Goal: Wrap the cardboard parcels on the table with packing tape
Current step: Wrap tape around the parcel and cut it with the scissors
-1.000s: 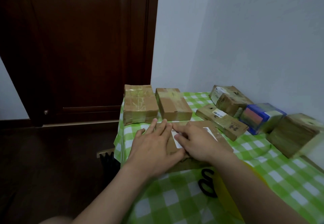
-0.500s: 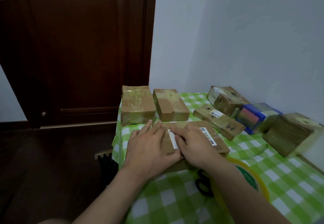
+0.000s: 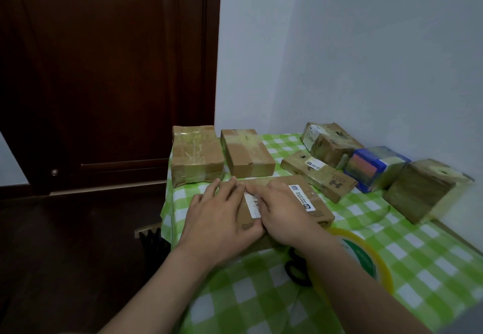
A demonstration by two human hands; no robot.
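A flat cardboard parcel [image 3: 311,198] with white labels lies near the table's front left. My left hand [image 3: 219,216] lies flat on its left part, fingers straight. My right hand [image 3: 282,211] presses on its top beside the left hand, fingers pointing left across a white label. A roll of yellowish packing tape [image 3: 366,258] lies on the cloth just behind my right forearm, partly hidden. Black scissors [image 3: 295,268] lie under that forearm.
The table has a green-and-white checked cloth [image 3: 261,294]. Two taped parcels [image 3: 196,158] [image 3: 247,156] stand at the back left. Along the wall at right sit more parcels [image 3: 329,145] [image 3: 318,177] [image 3: 426,190] and a blue box [image 3: 373,168]. A dark wooden door [image 3: 104,72] is at left.
Both hands have slid slightly along the parcel's top; more of the right-hand label shows. The view has shifted, bringing the tape roll into sight.
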